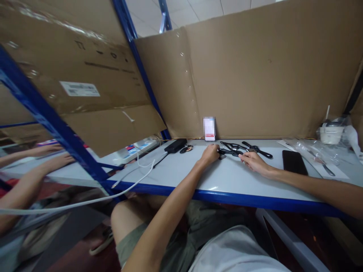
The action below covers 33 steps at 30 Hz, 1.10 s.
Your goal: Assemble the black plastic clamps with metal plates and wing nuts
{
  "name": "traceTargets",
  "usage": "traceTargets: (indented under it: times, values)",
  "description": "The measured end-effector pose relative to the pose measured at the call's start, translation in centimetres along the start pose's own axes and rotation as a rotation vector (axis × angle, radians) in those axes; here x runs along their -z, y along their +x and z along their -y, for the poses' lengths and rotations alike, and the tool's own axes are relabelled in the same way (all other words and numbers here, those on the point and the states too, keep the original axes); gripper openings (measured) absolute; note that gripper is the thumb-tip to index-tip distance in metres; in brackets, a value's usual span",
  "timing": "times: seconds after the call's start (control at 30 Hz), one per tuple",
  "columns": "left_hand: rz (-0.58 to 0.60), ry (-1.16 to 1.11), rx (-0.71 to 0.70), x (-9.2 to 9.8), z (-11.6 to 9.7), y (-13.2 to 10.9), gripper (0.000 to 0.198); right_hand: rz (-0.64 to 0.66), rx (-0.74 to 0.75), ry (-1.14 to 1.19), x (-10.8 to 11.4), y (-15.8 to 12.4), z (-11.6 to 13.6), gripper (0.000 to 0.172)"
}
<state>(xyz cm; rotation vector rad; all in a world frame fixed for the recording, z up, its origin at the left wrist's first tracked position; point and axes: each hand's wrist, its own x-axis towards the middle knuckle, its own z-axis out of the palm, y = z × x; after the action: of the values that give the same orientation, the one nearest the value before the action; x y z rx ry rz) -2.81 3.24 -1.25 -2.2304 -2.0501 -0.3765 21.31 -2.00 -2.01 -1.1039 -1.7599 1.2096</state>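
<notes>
My left hand (210, 154) is closed around the left end of a black spring clamp (233, 152), or a similar long-handled tool, low over the table. The fingers of my right hand (253, 162) pinch the same piece at its right end. Just behind my hands lies another black clamp-like tool (228, 144). A further black clamp (264, 153) rests to the right, beyond my right fingers. The fine detail of these black pieces is too small to make out.
A lit phone (210, 129) leans against the cardboard wall (255, 75). A dark phone (294, 162) lies right, near plastic bags (314, 149) and a white cup (330, 135). Left are a black box (176, 146), white cable (133, 185) and power strip (138, 149). Another person's arms (39, 172) show beyond the blue post.
</notes>
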Motion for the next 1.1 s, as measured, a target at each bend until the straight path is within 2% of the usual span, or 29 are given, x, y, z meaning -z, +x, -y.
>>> traceTargets:
  times: [0.13,0.23,0.4,0.53,0.87,1.1]
  values:
    - [-0.05,0.067,0.069,0.2,-0.4,-0.4,0.033,0.0,-0.002,0.027,0.0,0.0,0.0,0.036]
    - [-0.031,0.179,0.146,0.1,-0.7,-1.0,0.041,0.005,0.007,0.039,0.1,0.0,-0.1,0.035]
    - [0.019,0.221,-0.009,-0.2,-1.0,-1.2,0.037,-0.008,-0.011,0.027,0.0,0.0,0.1,0.035]
    - [0.014,0.197,-0.074,-0.3,-1.1,-1.2,0.032,-0.007,-0.019,0.027,-0.1,-0.1,0.2,0.035]
    - [-0.013,0.168,-0.1,-0.2,-1.0,-1.1,0.026,-0.01,-0.015,0.045,-0.1,0.1,-0.1,0.036]
    - [-0.065,0.08,-0.041,-0.1,-0.7,-0.4,0.025,-0.015,-0.018,0.039,0.0,0.0,0.1,0.035]
